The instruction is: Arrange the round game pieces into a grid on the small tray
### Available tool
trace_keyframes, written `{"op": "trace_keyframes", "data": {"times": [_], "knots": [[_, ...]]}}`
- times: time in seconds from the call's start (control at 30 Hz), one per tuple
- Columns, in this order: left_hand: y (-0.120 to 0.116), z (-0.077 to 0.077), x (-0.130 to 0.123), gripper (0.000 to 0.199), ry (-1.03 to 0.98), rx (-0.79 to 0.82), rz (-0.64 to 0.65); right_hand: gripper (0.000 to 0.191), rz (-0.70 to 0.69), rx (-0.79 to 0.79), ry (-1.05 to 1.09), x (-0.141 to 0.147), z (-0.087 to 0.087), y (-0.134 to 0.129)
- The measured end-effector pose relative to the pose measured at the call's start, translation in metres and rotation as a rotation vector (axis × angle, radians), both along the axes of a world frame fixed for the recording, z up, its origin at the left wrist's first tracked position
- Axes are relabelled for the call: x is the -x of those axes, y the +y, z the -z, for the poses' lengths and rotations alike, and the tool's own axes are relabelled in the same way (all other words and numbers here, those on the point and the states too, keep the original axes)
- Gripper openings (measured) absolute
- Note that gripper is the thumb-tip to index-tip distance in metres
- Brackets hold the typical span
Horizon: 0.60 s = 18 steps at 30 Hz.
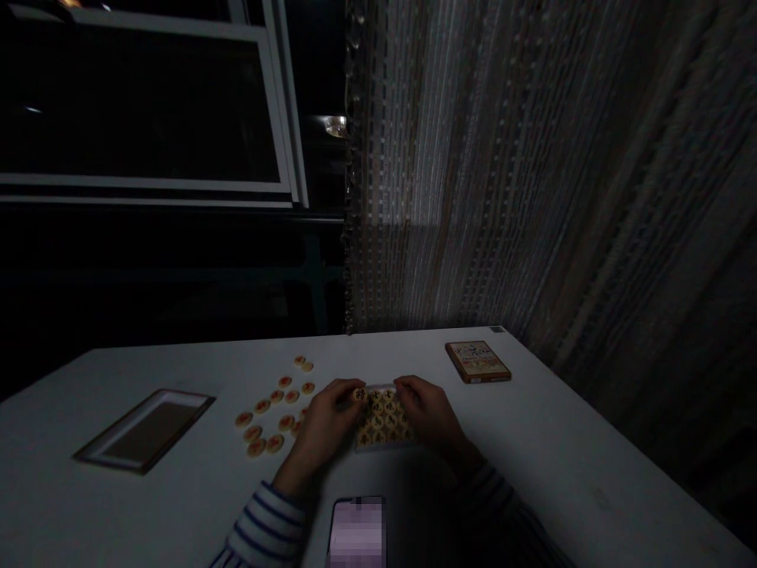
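Observation:
A clear tray (385,448) in front of me holds rows of round Chinese chess pieces (387,418) with black characters. At its far left corner, my left hand (333,418) pinches one black-marked chess piece (360,394) between thumb and fingers. My right hand (430,406) is closed on the tray's far right edge, thumb and fingertips together there. Left of the tray, several red-marked chess pieces (276,396) lie loose on the white table (195,505); my left hand hides some of them.
An open shallow box part (88,460) lies at the left of the table. A printed box or lid (478,361) rests at the far right. A phone (356,532) with a lit screen lies close to me. Behind the table hang a curtain (449,173) and a dark window (142,102).

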<state>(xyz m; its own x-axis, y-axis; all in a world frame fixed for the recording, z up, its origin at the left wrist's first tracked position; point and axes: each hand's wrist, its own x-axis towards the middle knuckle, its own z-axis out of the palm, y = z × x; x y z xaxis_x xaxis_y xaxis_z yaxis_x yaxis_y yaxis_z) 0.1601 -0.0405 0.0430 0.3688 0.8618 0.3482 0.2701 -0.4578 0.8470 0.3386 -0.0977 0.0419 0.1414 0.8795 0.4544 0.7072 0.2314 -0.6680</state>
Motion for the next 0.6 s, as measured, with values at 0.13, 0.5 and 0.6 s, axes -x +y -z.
{"op": "trace_keyframes", "data": {"times": [0.13,0.5,0.6], "knots": [[-0.006,0.002,-0.004,0.027,-0.059,0.135,0.008,0.024,0.008,-0.008,-0.02,0.0,0.002,0.0],[-0.011,0.015,-0.009,0.03,-0.22,0.421,0.055,0.022,-0.079,-0.013,-0.156,0.002,0.011,0.001],[-0.011,0.015,-0.008,0.03,-0.218,0.432,0.016,0.022,-0.089,-0.022,-0.178,0.003,0.013,0.002]]}}
